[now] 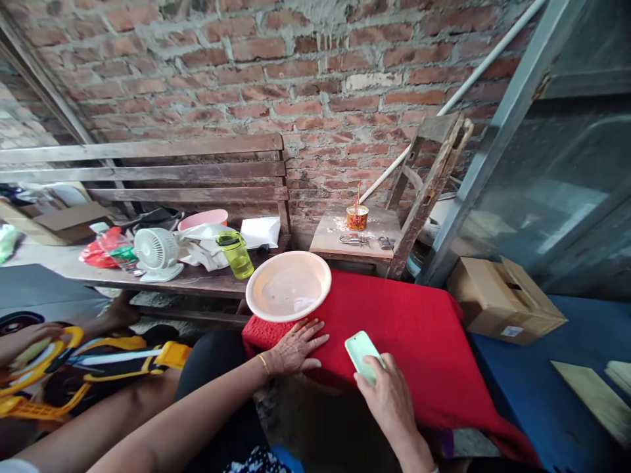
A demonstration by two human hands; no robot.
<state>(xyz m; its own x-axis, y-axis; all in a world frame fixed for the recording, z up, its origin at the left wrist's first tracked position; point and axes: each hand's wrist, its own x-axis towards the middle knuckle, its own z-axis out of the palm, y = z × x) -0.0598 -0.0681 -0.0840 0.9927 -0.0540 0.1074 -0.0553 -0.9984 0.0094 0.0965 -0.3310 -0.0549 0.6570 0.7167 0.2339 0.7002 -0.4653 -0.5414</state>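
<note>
My left hand (pixel 297 346), a gold bangle at its wrist, lies flat with fingers spread on the near edge of a red cloth (pixel 409 322). Just beyond its fingertips is a pale pink basin (pixel 256 299), which looks to hold clear water. My right hand (pixel 389 391) grips a flat, mint-green phone (pixel 361 353) with rounded corners, thumb and fingers around its lower end. The phone is over the right-hand part of the cloth, apart from the basin.
A green bottle (pixel 237 256) and a white fan (pixel 156 249) stand on the wooden bench (pixel 207 284). Behind the cloth, a chair seat (pixel 323 240) bears a small tin (pixel 357 218) and padlocks (pixel 384 243). At right sits a cardboard box (pixel 503 302); another person holds a yellow toy (pixel 175 355) at left.
</note>
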